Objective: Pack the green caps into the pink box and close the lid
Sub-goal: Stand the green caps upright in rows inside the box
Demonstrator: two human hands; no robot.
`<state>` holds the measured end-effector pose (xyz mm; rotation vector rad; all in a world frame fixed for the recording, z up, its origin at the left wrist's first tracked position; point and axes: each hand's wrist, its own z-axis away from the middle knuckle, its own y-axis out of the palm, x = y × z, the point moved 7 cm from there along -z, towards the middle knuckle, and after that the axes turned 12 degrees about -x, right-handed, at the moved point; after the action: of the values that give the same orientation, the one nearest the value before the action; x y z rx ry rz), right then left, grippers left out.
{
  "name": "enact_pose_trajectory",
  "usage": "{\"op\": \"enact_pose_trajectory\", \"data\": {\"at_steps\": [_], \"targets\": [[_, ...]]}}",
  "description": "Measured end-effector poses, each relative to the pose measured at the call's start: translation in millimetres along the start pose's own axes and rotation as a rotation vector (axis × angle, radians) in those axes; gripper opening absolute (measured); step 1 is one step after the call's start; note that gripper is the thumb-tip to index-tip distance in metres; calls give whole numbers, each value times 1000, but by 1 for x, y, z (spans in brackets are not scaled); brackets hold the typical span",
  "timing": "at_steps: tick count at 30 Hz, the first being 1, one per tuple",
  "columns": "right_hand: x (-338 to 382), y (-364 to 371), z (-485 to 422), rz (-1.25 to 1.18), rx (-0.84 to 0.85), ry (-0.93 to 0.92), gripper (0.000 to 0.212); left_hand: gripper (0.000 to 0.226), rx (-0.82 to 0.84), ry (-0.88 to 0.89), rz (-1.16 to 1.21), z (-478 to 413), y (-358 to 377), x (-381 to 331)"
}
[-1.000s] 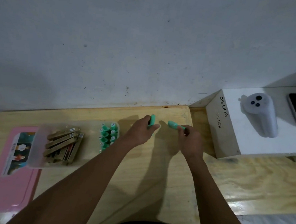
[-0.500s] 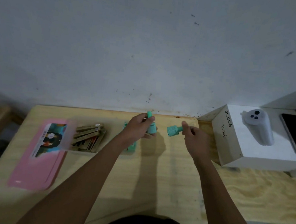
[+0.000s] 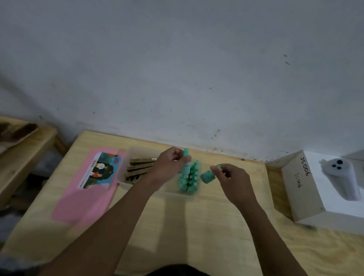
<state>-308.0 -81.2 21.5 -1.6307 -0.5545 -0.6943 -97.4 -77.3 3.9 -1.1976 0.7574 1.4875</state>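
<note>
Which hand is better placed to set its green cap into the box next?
Probably the left. The left hand pinches one green cap over the far end of the packed rows; the right hand holds its cap just beside them.

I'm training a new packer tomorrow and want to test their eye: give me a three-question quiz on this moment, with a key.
1. True or false: the pink lid lies open, flat on the table.
2. What does the right hand hold? A) a green cap B) a pen C) nothing
3. Fill in: inside the box, the packed green caps stand on the ___ side of the brown sticks.

Key: 1 true; 2 A; 3 right.
</note>
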Motion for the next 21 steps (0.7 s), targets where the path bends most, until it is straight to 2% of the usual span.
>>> {"op": "enact_pose_trajectory", "data": {"at_steps": [4, 8, 21], "targets": [[6, 15, 17, 149, 5, -49, 28, 16, -44, 112, -192, 1, -10, 4], [4, 27, 29, 219, 3, -69, 26, 24, -19, 211, -323, 2, -9, 16], [-8, 85, 41, 531, 114, -196, 27, 24, -91, 226, -470, -1, -11, 48]]}}
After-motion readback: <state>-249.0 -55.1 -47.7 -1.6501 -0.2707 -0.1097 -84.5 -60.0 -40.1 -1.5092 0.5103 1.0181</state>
